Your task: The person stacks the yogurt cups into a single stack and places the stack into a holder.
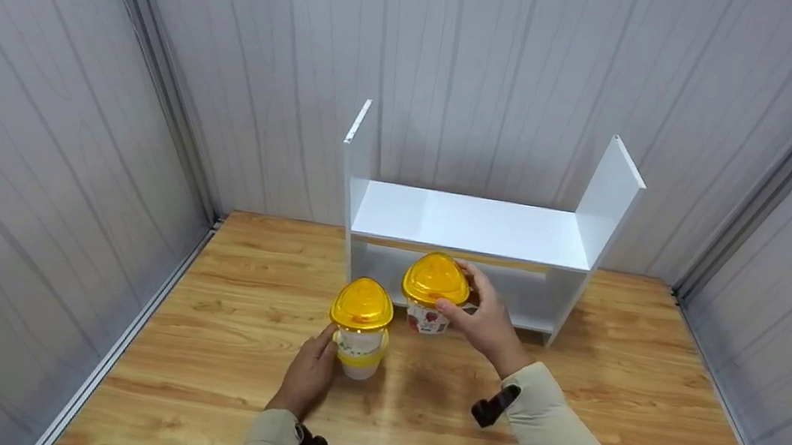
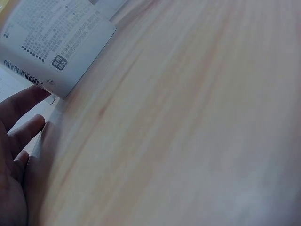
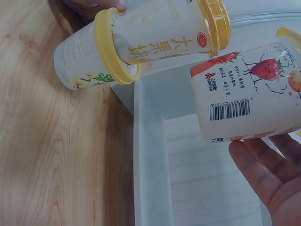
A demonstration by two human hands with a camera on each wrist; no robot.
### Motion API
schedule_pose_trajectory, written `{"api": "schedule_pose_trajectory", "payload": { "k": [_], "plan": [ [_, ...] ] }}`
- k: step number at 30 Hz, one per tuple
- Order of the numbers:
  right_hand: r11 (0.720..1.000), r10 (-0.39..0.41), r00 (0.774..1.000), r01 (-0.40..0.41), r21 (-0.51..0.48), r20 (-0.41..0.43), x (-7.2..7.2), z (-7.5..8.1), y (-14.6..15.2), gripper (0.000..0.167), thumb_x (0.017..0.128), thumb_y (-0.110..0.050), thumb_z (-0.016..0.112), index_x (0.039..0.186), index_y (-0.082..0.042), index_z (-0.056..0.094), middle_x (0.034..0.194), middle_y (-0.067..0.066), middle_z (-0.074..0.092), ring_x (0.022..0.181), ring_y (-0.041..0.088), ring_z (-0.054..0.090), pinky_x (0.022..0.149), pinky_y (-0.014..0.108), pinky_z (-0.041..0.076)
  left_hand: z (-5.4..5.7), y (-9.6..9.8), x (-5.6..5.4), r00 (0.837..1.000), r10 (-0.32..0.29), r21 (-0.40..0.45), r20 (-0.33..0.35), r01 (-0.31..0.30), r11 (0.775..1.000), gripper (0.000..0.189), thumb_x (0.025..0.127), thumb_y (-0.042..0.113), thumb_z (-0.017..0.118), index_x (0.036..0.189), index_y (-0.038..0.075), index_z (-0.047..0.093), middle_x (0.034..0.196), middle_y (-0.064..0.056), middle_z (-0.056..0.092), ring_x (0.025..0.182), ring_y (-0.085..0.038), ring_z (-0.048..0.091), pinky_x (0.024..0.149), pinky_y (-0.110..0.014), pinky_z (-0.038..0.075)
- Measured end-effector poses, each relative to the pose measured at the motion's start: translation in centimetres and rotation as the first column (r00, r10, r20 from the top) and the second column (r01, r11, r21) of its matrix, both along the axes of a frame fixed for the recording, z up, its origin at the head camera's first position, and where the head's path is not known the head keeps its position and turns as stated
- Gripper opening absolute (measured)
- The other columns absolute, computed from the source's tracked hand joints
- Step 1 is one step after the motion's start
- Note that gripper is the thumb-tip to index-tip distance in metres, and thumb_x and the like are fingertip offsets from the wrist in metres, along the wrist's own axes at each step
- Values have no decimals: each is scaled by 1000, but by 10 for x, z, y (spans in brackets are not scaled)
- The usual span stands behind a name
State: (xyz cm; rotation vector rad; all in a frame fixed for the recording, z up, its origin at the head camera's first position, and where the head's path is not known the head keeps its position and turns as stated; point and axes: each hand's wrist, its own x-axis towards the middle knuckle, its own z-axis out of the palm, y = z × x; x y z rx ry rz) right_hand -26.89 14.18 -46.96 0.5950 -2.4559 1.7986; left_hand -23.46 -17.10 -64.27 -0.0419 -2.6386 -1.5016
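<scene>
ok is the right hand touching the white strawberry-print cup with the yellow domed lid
Touching: the head view shows the right hand gripping the cup between thumb and fingers.

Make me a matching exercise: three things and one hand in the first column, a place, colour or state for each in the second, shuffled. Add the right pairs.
Column one
1. Strawberry cup
2. Shelf
3. Left hand
4. Table

Column two
A. To the left of the stacked cups
B. Brown, with a wood grain
C. Held by the right hand
D. White, with two upright side panels

Right pairs: 1-C, 2-D, 3-A, 4-B
</scene>
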Motion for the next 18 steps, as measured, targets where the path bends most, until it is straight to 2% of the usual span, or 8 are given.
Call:
{"api": "schedule_pose_trajectory", "payload": {
  "k": [5, 8, 18],
  "plan": [
    [1000, 12, 1000, -12, -11, -6, 0, 2, -1, 74, 89, -38, 78, 151, -19, 42, 134, 6, 58, 109, 25, 62, 91, 43, 56, -1, 1, 2, 999, 8, 32, 36, -9, 999, 53, 108, 52, 34, 158, 36, 35, 155, -2, 46, 149, -33, 31, 124, -55, 13],
    [1000, 14, 1000, -14, -11, -8, -1, 4, -2, 75, 89, -38, 79, 151, -18, 42, 134, 6, 58, 109, 25, 62, 92, 44, 56, -1, 0, 2, 999, 7, 38, 37, -9, 999, 52, 108, 53, 34, 158, 38, 35, 156, -3, 46, 148, -34, 31, 123, -56, 13],
    [999, 40, 999, -40, -32, 1, -2, 12, -3, 69, 89, -35, 79, 148, -22, 45, 133, 4, 59, 112, 25, 61, 96, 44, 55, 0, 0, 2, 1000, 0, 4, 21, 0, 1000, 50, 109, 47, 34, 158, 35, 37, 155, -6, 47, 147, -36, 34, 123, -57, 16]
  ]
}}
